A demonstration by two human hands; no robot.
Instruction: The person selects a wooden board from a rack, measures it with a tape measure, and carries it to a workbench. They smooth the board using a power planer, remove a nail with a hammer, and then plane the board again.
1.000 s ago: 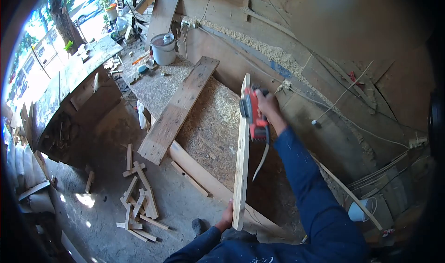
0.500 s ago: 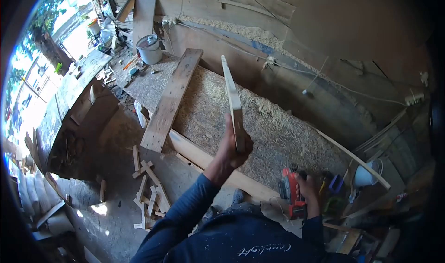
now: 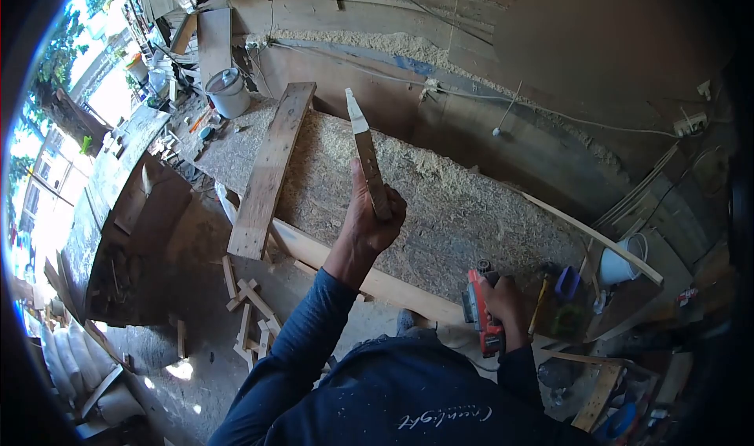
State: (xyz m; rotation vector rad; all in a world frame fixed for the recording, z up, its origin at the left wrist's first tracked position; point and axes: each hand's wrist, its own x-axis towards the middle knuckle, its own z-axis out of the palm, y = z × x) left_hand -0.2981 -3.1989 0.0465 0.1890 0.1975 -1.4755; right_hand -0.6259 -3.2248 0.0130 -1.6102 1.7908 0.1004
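My left hand [image 3: 374,212] is wrapped round the lower end of a tapered piece of wood [image 3: 364,141] and holds it up over the workbench. The wood's pale, cut tip points away from me, and its darker rough edge faces me. Low on the right, my right hand [image 3: 503,303] grips the handle of a red and black power planer [image 3: 481,312] by the bench's near edge. Shavings and sawdust lie thickly on the workbench [image 3: 440,218].
A plank [image 3: 275,171] lies across the bench, with a white bucket [image 3: 228,93] behind it. Wood offcuts [image 3: 253,308] litter the floor at left. On the right are a long strip [image 3: 593,238], another bucket [image 3: 620,261], a hammer [image 3: 540,305] and a purple scoop [image 3: 567,283].
The piece of wood has turned in my left hand, so more of its dark edge shows. The view has shifted slightly. The planer stays in my right hand.
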